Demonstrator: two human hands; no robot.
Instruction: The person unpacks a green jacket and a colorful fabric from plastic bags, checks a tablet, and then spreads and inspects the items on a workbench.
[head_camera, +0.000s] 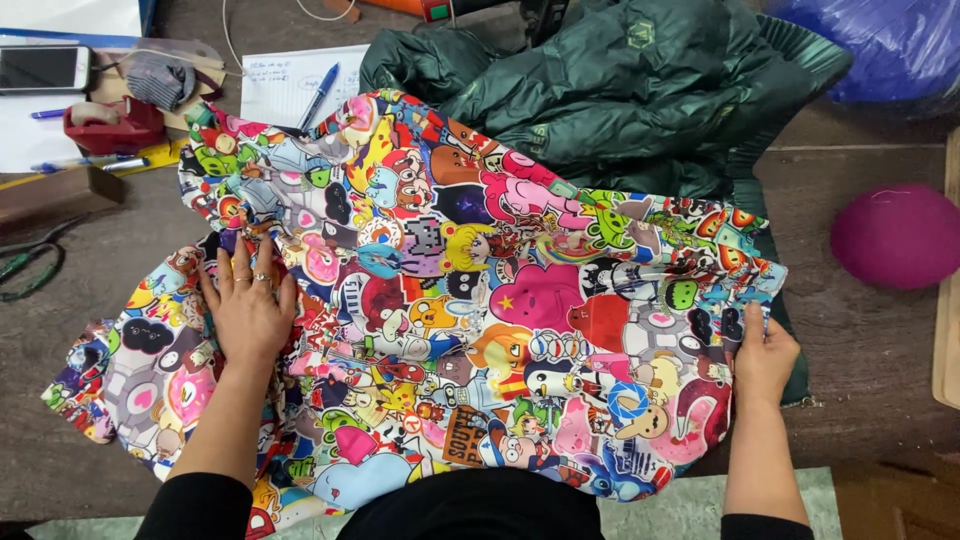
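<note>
Black sleeves (195, 505) frame the bottom of the view, with both forearms reaching out over a brightly printed cartoon-patterned garment (470, 310) that lies spread across the worn brown table (870, 350). On the left, the left hand (247, 305) lies flat on the fabric, palm down, fingers slightly spread and pressing the cloth where one sleeve meets the body of the garment. On the right, the right hand (764, 352) is closed on the garment's far right edge, pinching the fabric between thumb and fingers. Beneath and behind the colourful garment sits a dark green padded jacket (620, 90), its bulk bunched toward the top of the table and partly covered by the printed cloth. A round magenta cushion-like ball (893, 235) rests well apart to the right, and a blue plastic bag (880, 40) shows in the top right corner. At the upper left lie a red tape dispenser (112, 125), a smartphone (42, 68), a sheet of paper (290, 85) with a blue pen (320, 92) on it, and, nearer the left edge, a pair of scissors (30, 262) with dark handles.
</note>
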